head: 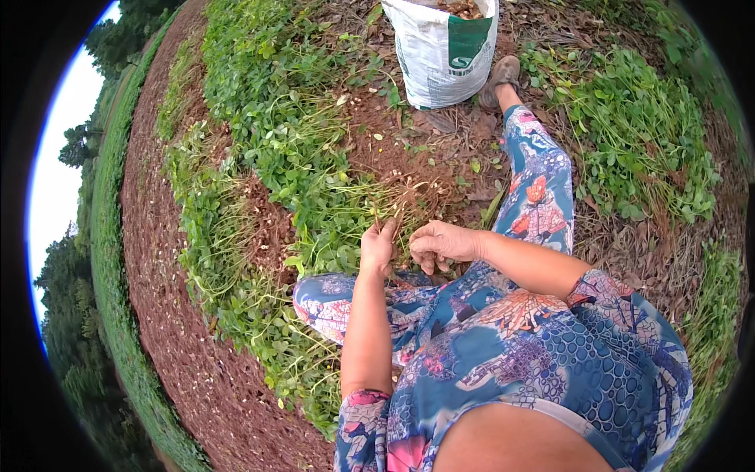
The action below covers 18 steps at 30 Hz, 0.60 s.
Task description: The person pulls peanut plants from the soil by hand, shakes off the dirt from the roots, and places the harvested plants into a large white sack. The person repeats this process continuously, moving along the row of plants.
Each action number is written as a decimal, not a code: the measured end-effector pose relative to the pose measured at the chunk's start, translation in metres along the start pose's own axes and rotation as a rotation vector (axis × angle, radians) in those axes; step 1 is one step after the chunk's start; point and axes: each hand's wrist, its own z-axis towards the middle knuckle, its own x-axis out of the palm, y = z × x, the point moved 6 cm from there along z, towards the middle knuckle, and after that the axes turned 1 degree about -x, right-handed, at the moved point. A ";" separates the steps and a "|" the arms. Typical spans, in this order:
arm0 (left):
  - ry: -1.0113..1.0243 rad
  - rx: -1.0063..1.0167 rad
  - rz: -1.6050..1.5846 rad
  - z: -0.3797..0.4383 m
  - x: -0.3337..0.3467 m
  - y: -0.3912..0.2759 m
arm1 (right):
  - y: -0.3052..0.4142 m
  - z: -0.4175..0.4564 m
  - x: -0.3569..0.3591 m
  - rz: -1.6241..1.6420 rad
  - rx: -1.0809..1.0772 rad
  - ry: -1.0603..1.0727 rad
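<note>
My left hand (378, 245) pinches the thin brown stems or roots of a pulled peanut plant, low in front of my lap. Beside it, a little to the right, my right hand (443, 245) has curled fingers; whether something small is inside them is hidden. Just beyond both hands lie uprooted peanut plants (321, 200), their tangled roots (422, 194) turned toward the right and bearing a few pale pods. Farther ahead, a white and green woven sack (424, 59) stands upright with its top open. Peanuts in the shell (463, 8) show at its mouth.
My outstretched right leg (540, 177) ends with a brown shoe (504, 79) near the sack. Another heap of pulled plants (643, 135) lies to the right on dry leaf litter. Reddish soil (194, 348) runs along the left, bordered by a green crop strip (112, 271).
</note>
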 end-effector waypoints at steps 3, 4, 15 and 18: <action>0.168 -0.098 -0.284 -0.005 0.000 0.002 | -0.018 0.002 -0.023 0.019 0.037 -0.199; 0.179 -0.100 -0.305 -0.007 0.003 0.002 | -0.021 0.009 -0.025 -0.006 0.041 -0.242; 0.021 0.026 -0.030 -0.007 0.014 -0.007 | 0.004 0.024 -0.028 -0.821 -0.191 -0.348; -0.180 0.110 0.024 0.009 -0.009 -0.002 | 0.014 0.005 -0.002 -0.405 -0.194 -0.059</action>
